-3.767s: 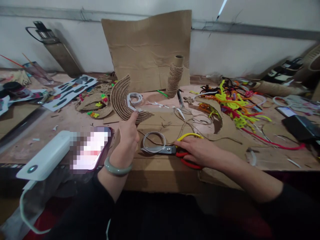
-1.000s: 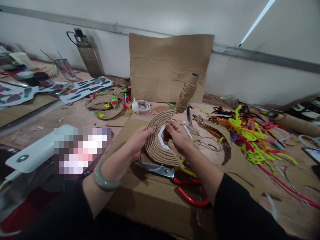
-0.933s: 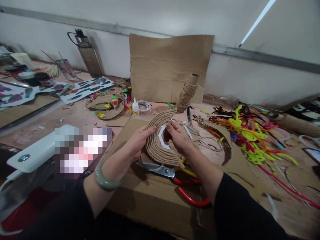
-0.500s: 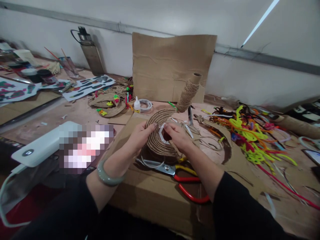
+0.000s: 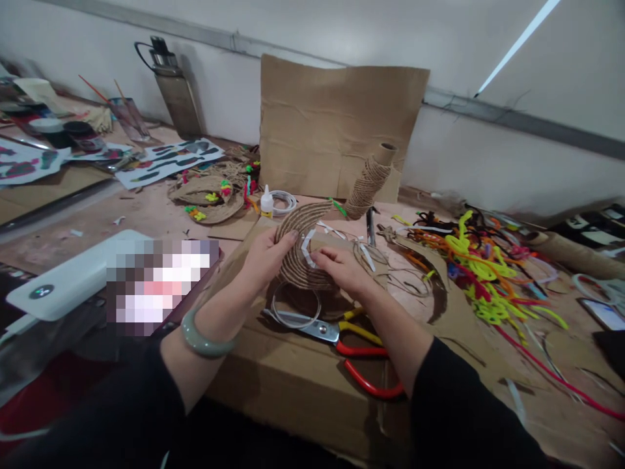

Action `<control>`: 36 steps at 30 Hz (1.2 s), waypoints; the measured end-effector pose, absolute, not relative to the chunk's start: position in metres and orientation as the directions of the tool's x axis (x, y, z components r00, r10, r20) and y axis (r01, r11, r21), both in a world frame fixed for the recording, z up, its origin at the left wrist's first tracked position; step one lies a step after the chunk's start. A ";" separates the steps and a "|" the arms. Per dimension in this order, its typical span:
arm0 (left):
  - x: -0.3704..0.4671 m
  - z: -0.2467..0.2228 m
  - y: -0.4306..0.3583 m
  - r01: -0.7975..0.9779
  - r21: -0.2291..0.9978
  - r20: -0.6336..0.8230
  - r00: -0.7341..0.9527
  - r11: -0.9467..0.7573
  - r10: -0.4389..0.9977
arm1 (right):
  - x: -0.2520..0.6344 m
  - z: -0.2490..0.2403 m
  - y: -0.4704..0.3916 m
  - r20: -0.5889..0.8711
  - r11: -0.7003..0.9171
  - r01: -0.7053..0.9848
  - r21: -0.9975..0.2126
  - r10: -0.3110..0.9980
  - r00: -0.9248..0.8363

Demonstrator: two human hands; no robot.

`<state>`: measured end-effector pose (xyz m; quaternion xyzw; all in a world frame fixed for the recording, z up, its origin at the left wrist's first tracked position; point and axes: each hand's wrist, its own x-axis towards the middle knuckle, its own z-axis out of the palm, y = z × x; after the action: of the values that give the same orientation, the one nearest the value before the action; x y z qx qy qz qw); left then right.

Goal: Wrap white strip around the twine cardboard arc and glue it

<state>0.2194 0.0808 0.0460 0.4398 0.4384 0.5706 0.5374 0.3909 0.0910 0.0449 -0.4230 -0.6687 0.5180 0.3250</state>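
Observation:
Between my hands is a crescent-shaped piece wrapped in brown twine, raised over the cardboard. My left hand is closed on its outer left side, thumb on top. White tape strips line the inner curve. My right hand pinches at that inner edge by the tape; its fingertips partly hide what they grip. Just below lie scissors with red and yellow handles, and a loop of thin white cord. Behind the crescent, a spool of twine stands tilted.
A cardboard sheet leans on the wall. Bright pipe cleaners are heaped at right. Left are a glue bottle, twine-wrapped pieces, a tall bottle, a white power bank and a blurred-out phone.
My right hand has moved slightly left and down along the crescent's inner edge, and more of the tape shows. My left hand keeps its hold. The view has shifted a little.

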 end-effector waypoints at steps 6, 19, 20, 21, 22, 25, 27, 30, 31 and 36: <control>0.221 0.050 0.078 -0.256 0.967 -0.009 -0.061 -0.007 0.998 | 0.389 0.046 0.088 -0.019 0.134 0.304 -0.943 0.893 -0.450; 0.226 0.046 0.082 -0.397 0.918 -0.010 -0.035 -0.005 0.999 | 0.391 0.044 0.092 0.070 0.132 0.197 -0.972 0.954 -0.293; 0.225 0.047 0.083 -0.401 0.916 0.001 -0.048 -0.020 0.999 | 0.390 0.045 0.090 0.046 0.114 0.199 -0.973 0.948 -0.315; 0.225 0.047 0.083 -0.404 0.914 0.003 -0.056 -0.025 0.998 | 0.389 0.046 0.089 0.025 0.095 0.193 -0.977 0.942 -0.336; 0.225 0.047 0.083 -0.410 0.912 -0.009 -0.059 -0.016 0.998 | 0.389 0.047 0.088 0.006 0.074 0.178 -0.981 0.934 -0.357; 0.226 0.051 0.081 -0.447 0.892 -0.086 -0.035 0.062 0.996 | 0.389 0.051 0.086 -0.034 0.008 0.097 -0.995 0.907 -0.419; 0.228 0.054 0.079 -0.470 0.876 -0.125 0.002 0.111 0.992 | 0.390 0.053 0.085 -0.046 -0.022 0.058 -0.998 0.888 -0.458; 0.229 0.059 0.075 -0.475 0.868 -0.129 0.062 0.143 0.990 | 0.391 0.055 0.083 -0.059 -0.041 0.047 -0.998 0.850 -0.523; 0.229 0.060 0.075 -0.472 0.870 -0.126 0.070 0.145 0.989 | 0.392 0.056 0.083 -0.065 -0.044 0.051 -0.998 0.840 -0.539; 0.228 0.057 0.073 -0.453 0.878 -0.114 0.124 0.159 0.986 | 0.391 0.056 0.084 -0.061 -0.091 -0.050 -0.995 0.902 -0.428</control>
<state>0.2282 0.0733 0.0568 0.3533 0.3772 0.5439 0.6611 0.3907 0.0838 0.0563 -0.3803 -0.5598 0.6330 0.3759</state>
